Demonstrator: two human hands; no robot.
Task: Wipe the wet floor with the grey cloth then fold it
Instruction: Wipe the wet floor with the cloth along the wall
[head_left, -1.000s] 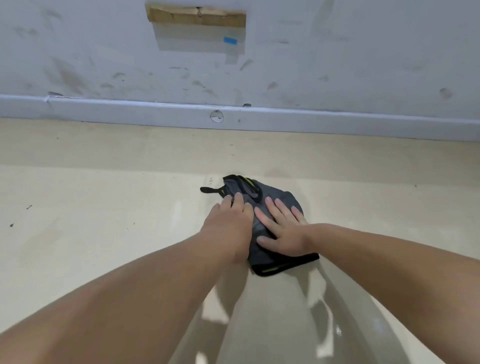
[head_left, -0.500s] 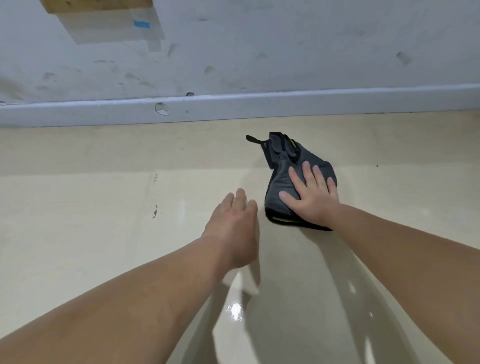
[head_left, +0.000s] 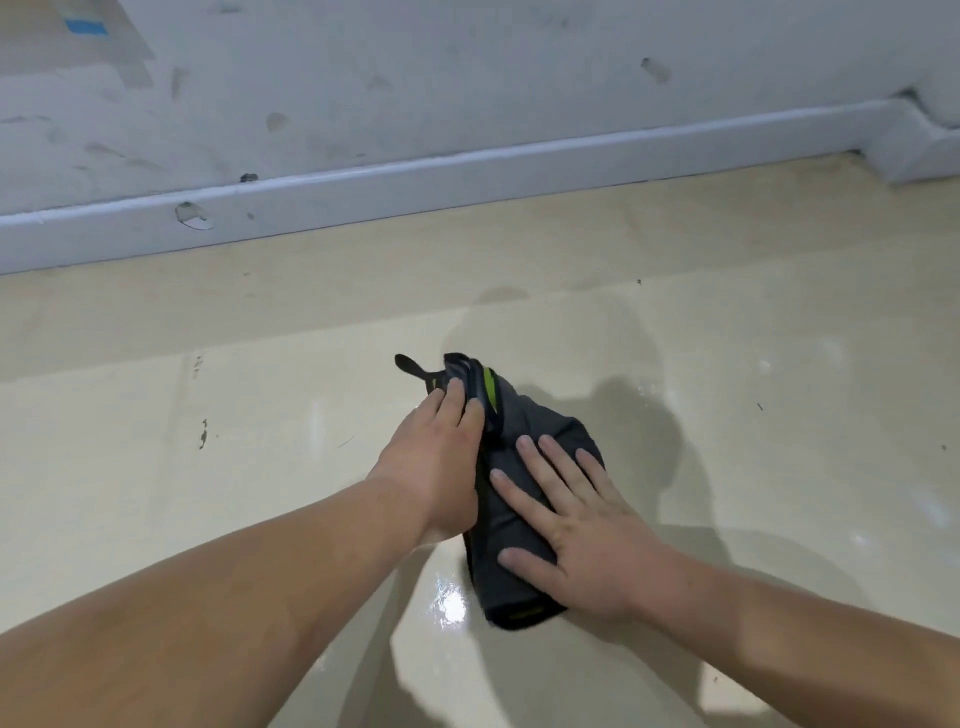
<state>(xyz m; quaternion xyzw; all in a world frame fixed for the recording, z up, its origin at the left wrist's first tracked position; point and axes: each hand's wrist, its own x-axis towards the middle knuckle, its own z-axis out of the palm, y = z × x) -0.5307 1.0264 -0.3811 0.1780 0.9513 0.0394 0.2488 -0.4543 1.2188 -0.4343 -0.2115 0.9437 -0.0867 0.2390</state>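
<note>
The grey cloth (head_left: 543, 434), bunched, with black trim and a lime-green stripe, lies on the glossy cream floor (head_left: 260, 415). My right hand (head_left: 587, 545) lies flat on its near half, fingers spread and straight. My left hand (head_left: 436, 462) rests against the cloth's left edge, its fingertips reaching the far end by the black strap; the thumb is hidden. Wet sheen (head_left: 452, 605) glints on the floor just left of the cloth's near corner.
A grey-white skirting board (head_left: 467, 176) runs along the scuffed wall behind, about a forearm's length beyond the cloth. It meets a corner block (head_left: 919, 150) at the far right. Small dark marks (head_left: 202, 434) spot the floor to the left.
My left hand, which had been off the cloth on the bare floor, has come back onto its left edge. The cloth and my right hand have slid nearer to me.
</note>
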